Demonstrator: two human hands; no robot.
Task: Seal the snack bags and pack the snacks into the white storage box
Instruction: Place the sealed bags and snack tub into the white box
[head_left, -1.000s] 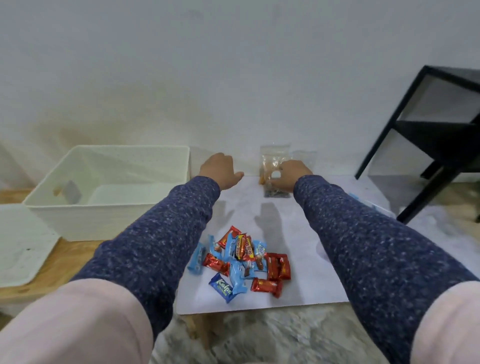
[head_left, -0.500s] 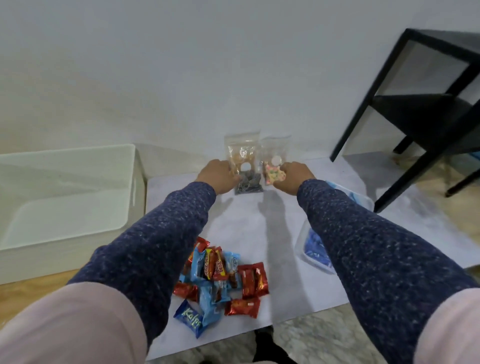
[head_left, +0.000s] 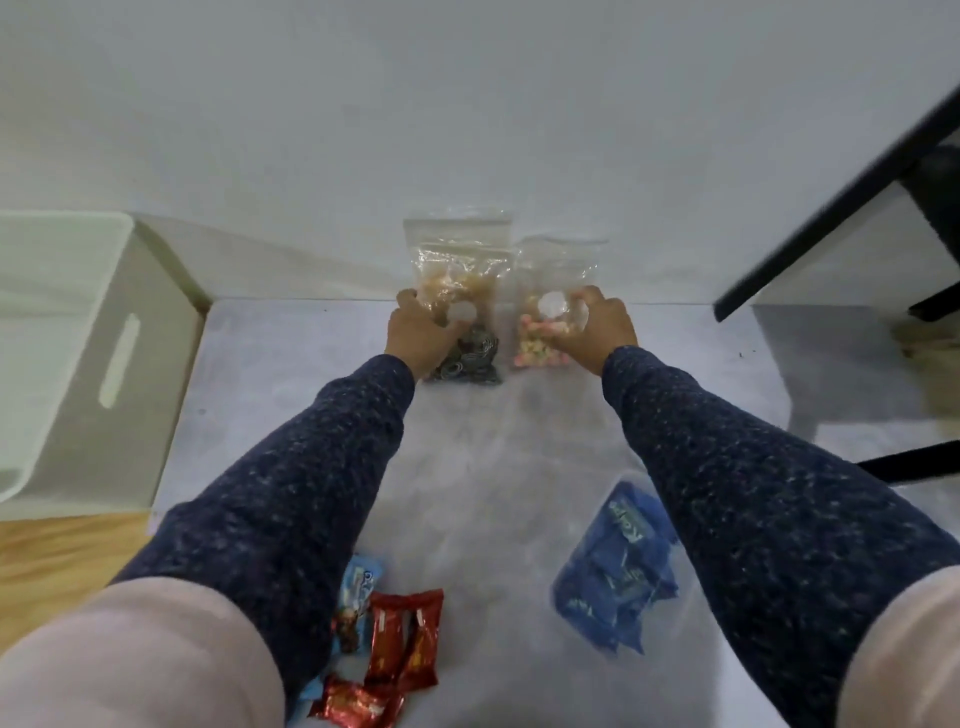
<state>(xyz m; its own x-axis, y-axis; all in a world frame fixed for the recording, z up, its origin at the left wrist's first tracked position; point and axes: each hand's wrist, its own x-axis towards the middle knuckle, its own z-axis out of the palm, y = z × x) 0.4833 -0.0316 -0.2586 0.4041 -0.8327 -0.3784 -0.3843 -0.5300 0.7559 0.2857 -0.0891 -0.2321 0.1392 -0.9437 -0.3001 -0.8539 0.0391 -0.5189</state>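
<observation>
Currently, the left hand (head_left: 421, 332) is closing its fingers around the lower part of a clear plastic zip bag of beige snacks (head_left: 457, 265), which is standing upright against the white wall (head_left: 467, 104). The right hand (head_left: 602, 327) is gripping a second clear plastic zip bag of pink and yellow snacks (head_left: 556, 291), standing just beside the first. A dark bag of ring-shaped pieces (head_left: 470, 358) is lying just below the left hand, touching it. Between the two forearms, the grey tabletop (head_left: 493, 467) is lying bare. The white plastic storage box (head_left: 78, 353) is sitting well to the left of the left hand, its slotted side wall facing the hands. Red wrapped bars (head_left: 400, 649) are lying near the left elbow; a clear bag of blue packets (head_left: 618, 566) is lying beside the right forearm. A black metal frame (head_left: 831, 208) is standing to the right of the right hand. Whether the bag tops are sealed cannot be told.
</observation>
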